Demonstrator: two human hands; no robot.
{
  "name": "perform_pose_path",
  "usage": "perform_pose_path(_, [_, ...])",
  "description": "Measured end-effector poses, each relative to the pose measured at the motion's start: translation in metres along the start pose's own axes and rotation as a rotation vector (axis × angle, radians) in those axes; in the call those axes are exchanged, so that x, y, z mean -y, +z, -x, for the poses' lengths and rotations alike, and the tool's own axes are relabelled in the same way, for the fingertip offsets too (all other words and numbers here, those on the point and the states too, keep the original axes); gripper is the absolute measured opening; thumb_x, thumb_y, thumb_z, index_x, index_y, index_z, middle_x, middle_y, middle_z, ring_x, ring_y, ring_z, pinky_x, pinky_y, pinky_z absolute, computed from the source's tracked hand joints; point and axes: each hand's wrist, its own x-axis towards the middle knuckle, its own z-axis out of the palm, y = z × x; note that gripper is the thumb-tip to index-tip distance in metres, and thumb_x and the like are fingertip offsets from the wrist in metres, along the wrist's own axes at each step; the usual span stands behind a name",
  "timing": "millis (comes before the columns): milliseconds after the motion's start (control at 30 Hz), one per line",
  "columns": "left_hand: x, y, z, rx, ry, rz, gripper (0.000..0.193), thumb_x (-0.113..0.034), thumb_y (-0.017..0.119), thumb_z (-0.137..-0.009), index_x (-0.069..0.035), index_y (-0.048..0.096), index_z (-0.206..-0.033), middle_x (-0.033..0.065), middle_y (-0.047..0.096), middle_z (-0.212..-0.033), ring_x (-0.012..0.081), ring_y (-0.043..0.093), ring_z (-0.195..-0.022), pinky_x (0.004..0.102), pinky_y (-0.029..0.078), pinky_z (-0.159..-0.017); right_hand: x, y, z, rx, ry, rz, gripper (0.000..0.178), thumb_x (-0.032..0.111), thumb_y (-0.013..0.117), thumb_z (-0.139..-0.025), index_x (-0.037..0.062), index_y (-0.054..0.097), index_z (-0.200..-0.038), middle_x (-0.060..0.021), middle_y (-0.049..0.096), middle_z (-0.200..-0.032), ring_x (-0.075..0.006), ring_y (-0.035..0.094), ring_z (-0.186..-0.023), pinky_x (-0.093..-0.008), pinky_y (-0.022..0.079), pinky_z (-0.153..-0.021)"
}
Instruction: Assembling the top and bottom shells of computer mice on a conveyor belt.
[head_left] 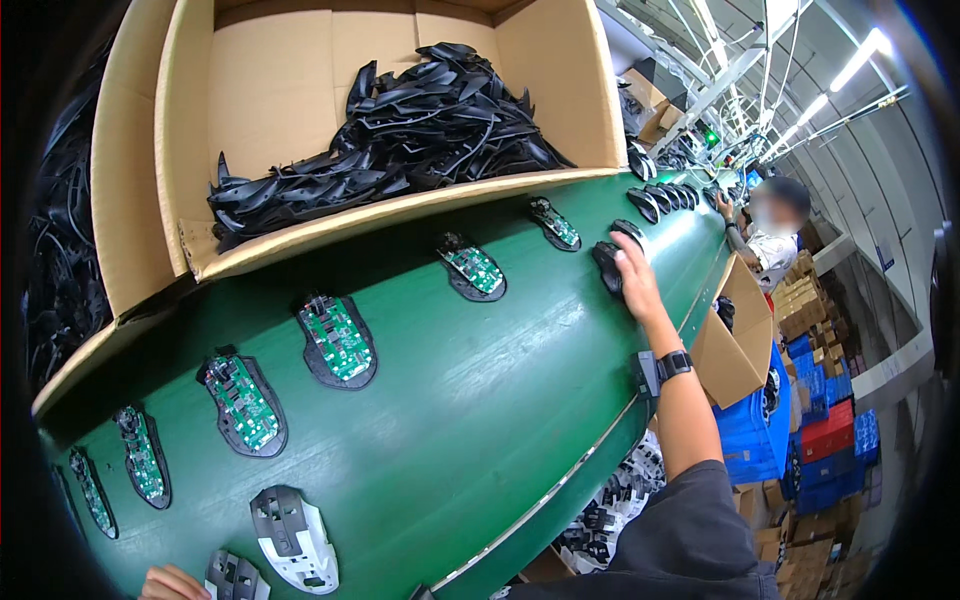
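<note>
My right hand (637, 278) reaches across the green belt, its fingers closed on the side of a black computer mouse (607, 268). Just beyond it lies another dark mouse (630, 234), partly covered by my fingertips. At the lower left edge, my left hand (172, 584) shows only in part, its bent fingers against a grey and white mouse shell (236, 577) that the picture edge cuts off. A second grey and white mouse shell (294, 540) lies beside it. Several mouse bases with green circuit boards (338, 340) lie in a row along the belt.
A large cardboard box (400, 215) of black plastic parts (440, 130) stands along the far side. More mice (665, 200) line the belt ahead, near a co-worker (775, 235). On the right are an open carton (735, 335), a blue bin (750, 435) and white parts (610, 510).
</note>
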Motion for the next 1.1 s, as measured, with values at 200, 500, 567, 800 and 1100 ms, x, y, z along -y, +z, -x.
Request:
perform_pose_path(200, [-0.001,-0.004,0.003,0.030,0.023,-0.055,0.014,-0.009,0.069,-0.090,-0.003,0.057,-0.094,0.0091,0.053,-0.078,0.0252,0.049,-0.074,0.0406,0.043,-0.069,0.007,0.013,0.015,-0.006,-0.042,0.262,0.047,0.018,0.066,-0.095,0.0056,0.055,-0.139,-0.0208,0.050,-0.147,-0.0394,0.047,-0.137,-0.0455,0.036,-0.116])
perform_pose_path(500, [0.045,0.009,-0.003,0.079,0.122,0.029,0.024,-0.014,0.078,-0.083,-0.002,0.062,-0.097,0.0088,0.067,-0.080,0.0253,0.066,-0.074,0.0368,0.056,-0.068,0.126,0.000,0.040,-0.246,-0.273,0.505,0.046,0.019,0.068,-0.094,0.0049,0.056,-0.136,-0.0174,0.059,-0.139,-0.0365,0.053,-0.129,-0.0458,0.039,-0.109])
perform_pose_path(567, [0.042,0.029,-0.009,0.073,0.067,-0.057,0.019,-0.004,0.076,-0.081,-0.005,0.058,-0.086,0.0068,0.063,-0.071,0.0229,0.062,-0.067,0.0353,0.053,-0.062,0.196,0.027,0.098,0.160,-0.356,0.014,0.039,0.018,0.076,-0.084,0.0035,0.064,-0.118,-0.0153,0.066,-0.113,-0.0347,0.063,-0.107,-0.0420,0.049,-0.091])
perform_pose_path(800, [0.021,0.017,-0.003,0.226,0.061,-0.189,0.014,0.002,0.078,-0.075,-0.001,0.069,-0.084,0.0132,0.070,-0.078,0.0246,0.068,-0.072,0.0341,0.055,-0.068,0.333,0.075,0.208,0.847,-0.786,-0.294,0.044,0.042,0.075,-0.087,0.0116,0.064,-0.117,-0.0056,0.057,-0.116,-0.0260,0.052,-0.110,-0.0398,0.040,-0.086])
perform_pose_path(1100, [0.013,0.022,0.008,0.716,-0.464,0.413,0.019,-0.016,0.053,-0.107,0.000,0.056,-0.117,0.0066,0.062,-0.113,0.0149,0.064,-0.098,0.0314,0.053,-0.089,0.415,0.082,0.161,0.696,-0.726,-0.633,0.030,0.003,0.079,-0.084,0.0039,0.072,-0.112,-0.0121,0.063,-0.107,-0.0221,0.068,-0.088,-0.0320,0.057,-0.077])
